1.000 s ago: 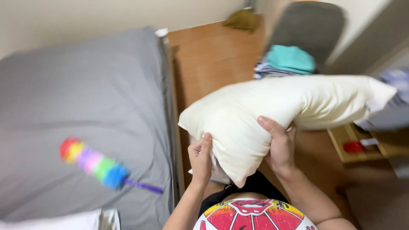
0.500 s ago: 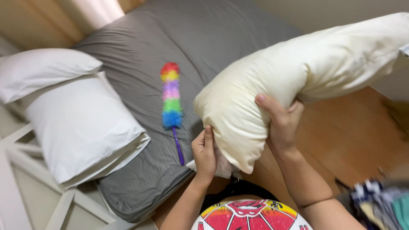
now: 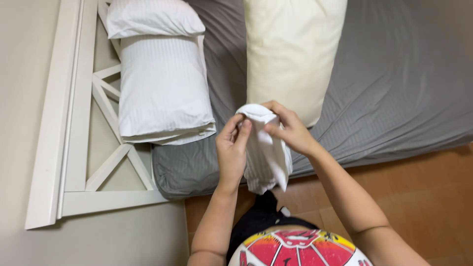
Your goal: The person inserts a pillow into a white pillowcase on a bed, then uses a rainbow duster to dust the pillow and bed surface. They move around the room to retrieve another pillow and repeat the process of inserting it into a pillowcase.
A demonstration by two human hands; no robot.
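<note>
Both of my hands hold a folded white striped pillowcase point(image 3: 266, 155) over the bed's near edge. My left hand point(image 3: 232, 148) grips its left side, and my right hand point(image 3: 289, 129) pinches its top corner. A bare cream pillow point(image 3: 290, 49) lies on the grey bed sheet point(image 3: 394, 98) just beyond my hands, apart from them.
Two white-cased pillows point(image 3: 160, 83) are stacked at the head of the bed on the left. A white wooden headboard point(image 3: 74, 148) stands against the beige wall. Orange-brown floor point(image 3: 423, 192) runs along the bed's near side.
The cream pillow left my hands and now lies on the bed. My hands now hold the white pillowcase. The view swung toward the headboard, and the rainbow duster is out of sight.
</note>
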